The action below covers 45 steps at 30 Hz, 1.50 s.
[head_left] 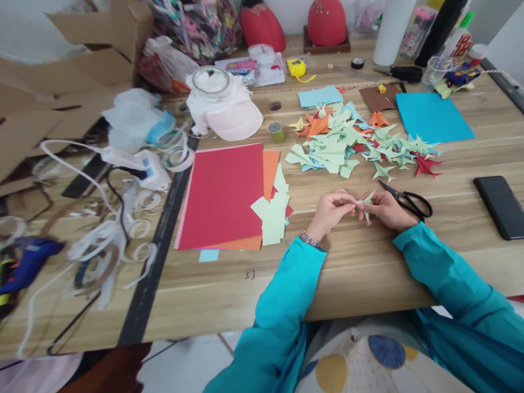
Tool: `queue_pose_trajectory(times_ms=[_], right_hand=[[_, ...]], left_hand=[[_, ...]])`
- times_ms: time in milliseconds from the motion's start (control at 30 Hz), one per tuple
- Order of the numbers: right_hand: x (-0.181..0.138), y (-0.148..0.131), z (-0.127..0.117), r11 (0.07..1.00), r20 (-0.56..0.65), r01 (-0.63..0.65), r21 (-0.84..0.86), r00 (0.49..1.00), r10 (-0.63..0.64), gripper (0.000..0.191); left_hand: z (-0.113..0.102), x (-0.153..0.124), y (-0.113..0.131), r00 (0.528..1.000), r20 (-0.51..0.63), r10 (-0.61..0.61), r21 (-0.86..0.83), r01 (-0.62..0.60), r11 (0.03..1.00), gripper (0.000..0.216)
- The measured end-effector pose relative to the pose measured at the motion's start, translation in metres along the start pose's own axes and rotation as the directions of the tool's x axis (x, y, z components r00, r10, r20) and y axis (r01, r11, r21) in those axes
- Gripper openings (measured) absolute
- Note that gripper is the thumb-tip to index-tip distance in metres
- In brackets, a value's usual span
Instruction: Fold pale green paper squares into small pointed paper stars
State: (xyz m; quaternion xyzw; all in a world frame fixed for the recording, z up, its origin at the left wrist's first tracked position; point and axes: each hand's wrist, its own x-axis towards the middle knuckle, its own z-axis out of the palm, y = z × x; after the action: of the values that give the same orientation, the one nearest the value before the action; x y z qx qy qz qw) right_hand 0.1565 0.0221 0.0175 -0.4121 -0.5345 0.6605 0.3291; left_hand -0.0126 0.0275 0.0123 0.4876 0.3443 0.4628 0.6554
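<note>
Between my two hands is a small pale green paper crane, its pointed ends sticking out past the fingers. My left hand pinches one tip of it with thumb and fingertips. From the other side my right hand grips its body. Just behind the right hand lie black-handled scissors, partly hidden by it. Farther back spreads a heap of folded paper cranes in green, orange, red and blue. To the left, cut green paper pieces overlap a stack of red and orange sheets.
A phone lies at the right. Blue paper, a green thread spool and a yellow tape measure are farther back. Tape rolls, cables and a power strip clutter the left, beside a cardboard box.
</note>
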Motion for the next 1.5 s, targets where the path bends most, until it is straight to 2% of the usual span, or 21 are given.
queue_pose_trajectory(times_ms=[333, 533, 700, 900, 1133, 1500], right_hand=[[-0.0007, 0.0011, 0.0016, 0.999, -0.013, 0.019, 0.034, 1.0, -0.018, 0.029], [0.0007, 0.0013, 0.0024, 0.999, -0.073, 0.04, 0.024, 0.997, -0.039, 0.03], [0.0005, -0.0001, 0.0031, 0.999, -0.054, 0.048, 0.01, 0.997, -0.047, 0.03], [0.0, -0.0002, 0.003, 0.998, -0.057, 0.02, 0.053, 0.998, -0.017, 0.03], [0.0011, 0.0024, 0.0018, 0.999, -0.037, 0.038, 0.036, 0.999, -0.037, 0.029], [0.0016, 0.0004, 0.0024, 1.0, -0.048, 0.014, 0.002, 0.999, -0.014, 0.03]], left_hand=[[0.0001, 0.0002, -0.0002, 1.0, 0.007, 0.01, 0.024, -0.01, 1.0, 0.007], [0.0013, 0.001, -0.0025, 0.997, -0.02, -0.073, -0.02, 0.072, 0.997, 0.017], [0.004, 0.0017, -0.0027, 0.997, -0.03, -0.076, 0.094, 0.078, 0.993, 0.024], [0.0027, 0.0033, -0.0062, 0.993, -0.037, -0.114, 0.018, 0.115, 0.993, 0.025], [0.0049, 0.0024, -0.0049, 0.989, -0.044, -0.139, -0.029, 0.138, 0.99, 0.025], [0.0051, 0.0035, -0.0071, 0.987, -0.056, -0.151, -0.021, 0.15, 0.989, 0.022]])
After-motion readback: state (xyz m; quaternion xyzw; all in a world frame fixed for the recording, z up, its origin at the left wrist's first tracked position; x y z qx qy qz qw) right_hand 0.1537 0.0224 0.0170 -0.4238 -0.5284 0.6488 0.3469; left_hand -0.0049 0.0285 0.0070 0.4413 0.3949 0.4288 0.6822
